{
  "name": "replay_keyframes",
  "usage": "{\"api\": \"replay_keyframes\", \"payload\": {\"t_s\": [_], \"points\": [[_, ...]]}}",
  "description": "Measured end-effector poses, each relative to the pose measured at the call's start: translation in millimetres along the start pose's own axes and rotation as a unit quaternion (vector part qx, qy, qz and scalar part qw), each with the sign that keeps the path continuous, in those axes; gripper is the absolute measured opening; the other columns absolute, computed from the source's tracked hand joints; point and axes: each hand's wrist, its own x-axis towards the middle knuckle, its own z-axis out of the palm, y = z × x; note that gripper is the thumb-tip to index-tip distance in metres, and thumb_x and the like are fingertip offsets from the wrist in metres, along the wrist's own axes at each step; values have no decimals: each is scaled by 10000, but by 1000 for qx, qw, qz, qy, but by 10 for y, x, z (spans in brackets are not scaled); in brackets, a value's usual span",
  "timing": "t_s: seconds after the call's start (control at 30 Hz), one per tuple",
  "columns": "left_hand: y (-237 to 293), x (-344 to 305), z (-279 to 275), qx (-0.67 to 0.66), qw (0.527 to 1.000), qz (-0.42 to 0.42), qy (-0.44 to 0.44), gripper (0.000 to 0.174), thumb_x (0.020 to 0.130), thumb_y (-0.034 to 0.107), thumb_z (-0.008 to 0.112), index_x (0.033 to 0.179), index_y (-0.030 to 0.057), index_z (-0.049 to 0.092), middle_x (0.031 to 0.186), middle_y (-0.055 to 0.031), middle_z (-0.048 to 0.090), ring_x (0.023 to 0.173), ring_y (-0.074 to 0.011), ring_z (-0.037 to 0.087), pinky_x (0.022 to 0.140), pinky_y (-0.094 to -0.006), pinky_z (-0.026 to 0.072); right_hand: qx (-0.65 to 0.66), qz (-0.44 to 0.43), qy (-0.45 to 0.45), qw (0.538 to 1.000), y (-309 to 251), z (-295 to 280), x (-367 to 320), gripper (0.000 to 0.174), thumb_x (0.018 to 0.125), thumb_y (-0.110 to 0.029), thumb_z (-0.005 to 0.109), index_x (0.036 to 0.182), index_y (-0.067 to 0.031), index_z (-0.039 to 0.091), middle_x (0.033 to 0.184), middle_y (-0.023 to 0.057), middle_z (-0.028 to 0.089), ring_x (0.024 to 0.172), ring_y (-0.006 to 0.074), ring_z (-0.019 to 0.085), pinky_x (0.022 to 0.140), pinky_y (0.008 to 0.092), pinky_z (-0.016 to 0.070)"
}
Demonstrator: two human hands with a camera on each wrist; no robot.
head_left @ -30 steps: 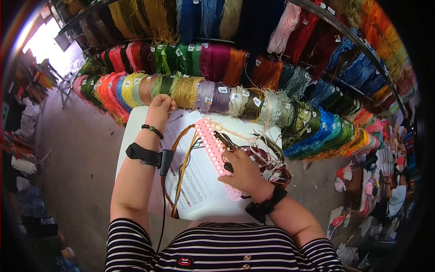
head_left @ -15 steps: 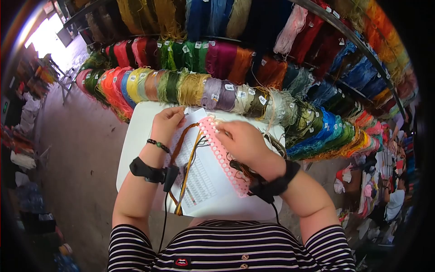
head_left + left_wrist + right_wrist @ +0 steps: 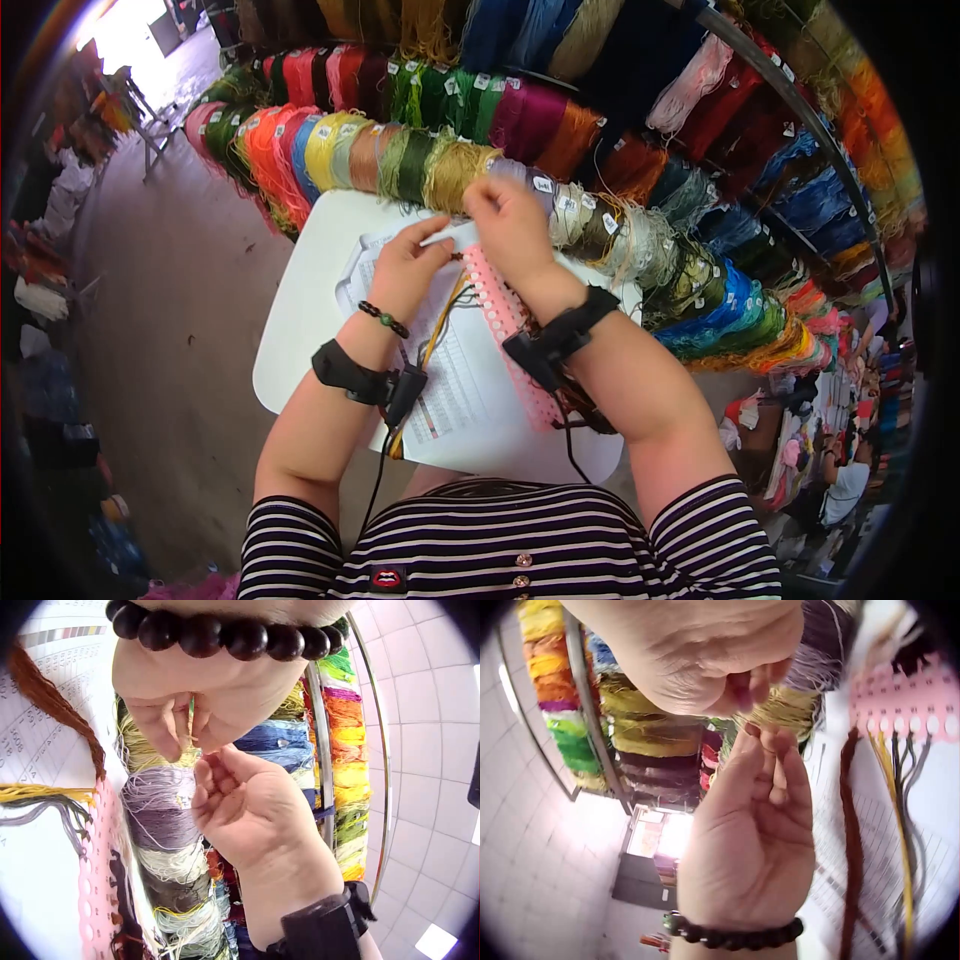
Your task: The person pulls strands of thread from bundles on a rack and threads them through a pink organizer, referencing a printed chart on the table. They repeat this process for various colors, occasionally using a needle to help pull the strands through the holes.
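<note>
In the head view my left hand is over the top of the printed sheet, thumb and fingertips pinched together. My right hand, slightly blurred, is just right of it with curled fingers. Both wrist views show the fingertips of the two hands close together, with a thin yellow-green thread at the left fingers. Below the right hand lies a pink card with a row of holes along its edge. Brown thread and yellow thread hang from those holes, beside grey and dark strands.
A white tabletop carries the sheet and card. Directly behind it runs a rail of labelled thread skeins in many colours, with more racks above. A dark cable hangs from the left wrist strap. Another person is far right.
My right hand has left the card and moved up beside the left. The left hand has come down from the skeins and shifted right. The view has turned a little.
</note>
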Motion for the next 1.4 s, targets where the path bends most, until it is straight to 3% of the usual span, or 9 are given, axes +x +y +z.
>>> {"api": "replay_keyframes", "payload": {"t_s": [0.07, 0.27, 0.37, 0.47, 0.53, 0.6, 0.73, 0.9, 1.4], "points": [[61, -83, 0, -41, 999, -3, 15, 362, 898, 76, 623, 1228, -53, 548, 1017, -66, 649, 916, -132, 629, 788, -228, 494, 10, -162, 57, 985, -238, -354, 69, 100, 874, -123, 650, 870, -24, 637, 1008, 76, 647, 948, 192, 596, 887, 306, 428], [7, -563, -40, -32, 987, -156, -19, 220, 944, 89, 551, 1143, 0, 584, 1013, -45, 650, 840, -106, 616, 751, -232, 518, 576, -27, -130, 807, -843, -1991, -523, 137, 931, -115, 582, 963, -12, 499, 870, 57, 556, 1007, 252, 576, 1062, 449, 379], [-68, -795, 52, -30, 976, -211, -35, 194, 961, 91, 523, 1122, 5, 587, 1036, -56, 658, 862, -101, 628, 758, -231, 544, 595, 73, 78, 796, -535, -2857, -1049, 166, 929, -157, 600, 895, -40, 487, 769, 41, 495, 775, 209, 551, 897, 369, 463], [-22, -937, 95, -18, 972, -231, -37, 195, 959, 87, 525, 1125, 6, 587, 1054, -66, 662, 883, -107, 633, 764, -232, 544, 474, 164, 244, 830, 144, -4503, -1697, 184, 944, -179, 582, 839, -41, 520, 742, 52, 523, 680, 169, 506, 697, 301, 472], [-4, -994, 153, -21, 974, -224, -17, 213, 939, 116, 568, 1106, -11, 606, 996, -52, 665, 848, -116, 634, 715, -218, 530, 172, 232, 588, 755, 94, -5040, -1949, 197, 976, -180, 491, 898, -11, 554, 882, 68, 578, 843, 200, 566, 806, 322, 467], [-67, -1026, 164, -32, 974, -224, -9, 213, 947, 126, 562, 1105, -10, 605, 1009, -57, 662, 858, -120, 638, 713, -221, 534, 21, 147, 566, 811, 157, -5148, -2061, 187, 960, -156, 500, 949, -1, 604, 898, 87, 624, 821, 174, 584, 758, 298, 476], [-121, -1046, 307, -91, 963, -255, 1, 218, 962, 148, 543, 1110, -5, 588, 1048, -66, 646, 874, -141, 646, 741, -244, 554, -191, 80, 246, 947, -5, -3662, -1544, 212, 904, -139, 561, 1023, -5, 675, 944, 64, 669, 852, 137, 620, 786, 277, 479], [-136, -1053, 470, -130, 956, -261, 41, 243, 959, 146, 532, 1161, 14, 559, 1124, -91, 629, 967, -180, 647, 811, -289, 548, 15, 152, -196, 969, 162, -1416, -1264, 242, 843, -227, 645, 931, -9, 702, 722, 96, 683, 644, 153, 624, 625, 309, 486], [-378, -694, 681, -97, 962, -232, 104, 306, 916, 125, 580, 1195, 29, 503, 1073, -86, 612, 891, -158, 635, 760, -275, 551, 35, 274, -314, 908, 699, -453, -939, 291, 878, -259, 572, 791, 3, 664, 640, 92, 635, 536, 178, 590, 537, 332, 469]]}}
